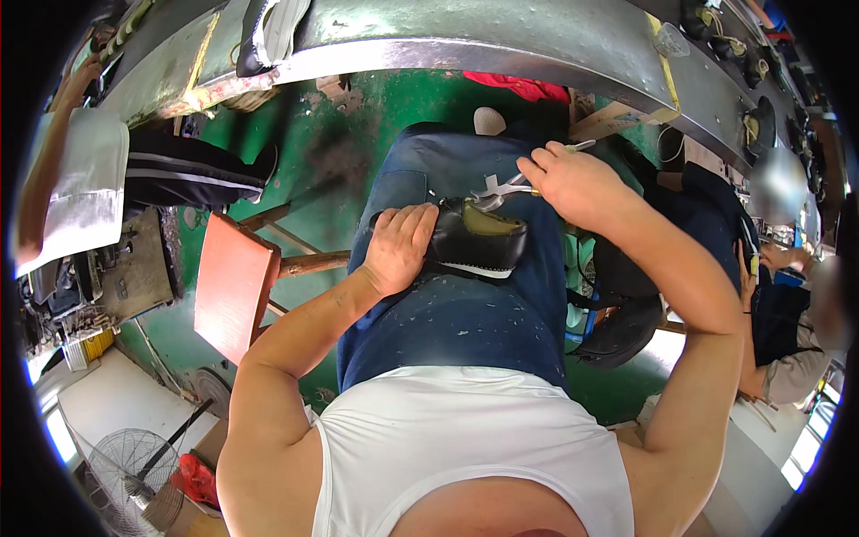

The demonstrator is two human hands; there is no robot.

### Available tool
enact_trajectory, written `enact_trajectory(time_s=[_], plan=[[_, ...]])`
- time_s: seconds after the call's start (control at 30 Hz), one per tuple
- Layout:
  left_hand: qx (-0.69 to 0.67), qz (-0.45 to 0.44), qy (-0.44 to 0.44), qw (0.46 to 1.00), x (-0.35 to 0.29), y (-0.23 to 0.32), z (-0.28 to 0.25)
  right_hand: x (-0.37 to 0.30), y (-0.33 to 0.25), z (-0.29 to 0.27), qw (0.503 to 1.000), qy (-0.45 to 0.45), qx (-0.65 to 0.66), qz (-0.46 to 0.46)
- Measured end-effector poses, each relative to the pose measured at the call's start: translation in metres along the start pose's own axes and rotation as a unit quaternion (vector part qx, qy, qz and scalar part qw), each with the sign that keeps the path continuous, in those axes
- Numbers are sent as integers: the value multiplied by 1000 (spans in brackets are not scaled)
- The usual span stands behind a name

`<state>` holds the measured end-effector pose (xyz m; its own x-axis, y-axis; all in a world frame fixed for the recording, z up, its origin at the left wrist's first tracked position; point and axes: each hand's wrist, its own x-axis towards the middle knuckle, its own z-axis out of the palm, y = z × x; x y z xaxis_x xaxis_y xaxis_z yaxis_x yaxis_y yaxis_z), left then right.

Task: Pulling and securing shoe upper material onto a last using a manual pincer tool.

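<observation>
A black shoe with a pale welt edge and olive lining lies across my lap, its opening facing up. My left hand is closed over its left end, fingers pressed on the upper. Just beyond the opening, my right hand is closed on a silver metal tool; its exact kind is unclear. The tool's end reaches over the far edge of the opening, beside a small whitish piece. A thin pale tip also sticks out past my right fingers. My blue apron lies beneath the shoe.
A metal-topped bench runs across the far side, with another shoe on it. To my left stands a wooden stool; a fan is behind it. Other people sit at the left and right. Red cloth lies under the bench.
</observation>
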<state>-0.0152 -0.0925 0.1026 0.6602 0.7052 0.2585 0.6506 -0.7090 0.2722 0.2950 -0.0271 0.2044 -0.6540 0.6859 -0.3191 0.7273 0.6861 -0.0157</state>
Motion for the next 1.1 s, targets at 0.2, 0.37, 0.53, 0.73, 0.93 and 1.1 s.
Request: enact_trajectory(time_s=[0.2, 0.37, 0.53, 0.73, 0.93, 1.1], plan=[[16, -3, 23, 1000, -10, 2, 1, 28, 5, -26, 989, -14, -80, -124], [47, -14, 27, 998, -3, 6, -3, 38, 6, -37, 977, -52, -138, -153], [21, -29, 5, 999, -3, -1, 0, 27, 18, -53, 985, -108, -74, -110], [-1, -35, -88, 995, 8, -12, -14, -83, 80, -64, 967, -33, 165, 190], [-273, -256, -229, 898, 70, -12, -27, -114, 12, 15, 647, 25, 683, 337], [-504, -374, -147, 764, 24, 6, 76, -85, -48, 45, 809, -95, 532, 232]])
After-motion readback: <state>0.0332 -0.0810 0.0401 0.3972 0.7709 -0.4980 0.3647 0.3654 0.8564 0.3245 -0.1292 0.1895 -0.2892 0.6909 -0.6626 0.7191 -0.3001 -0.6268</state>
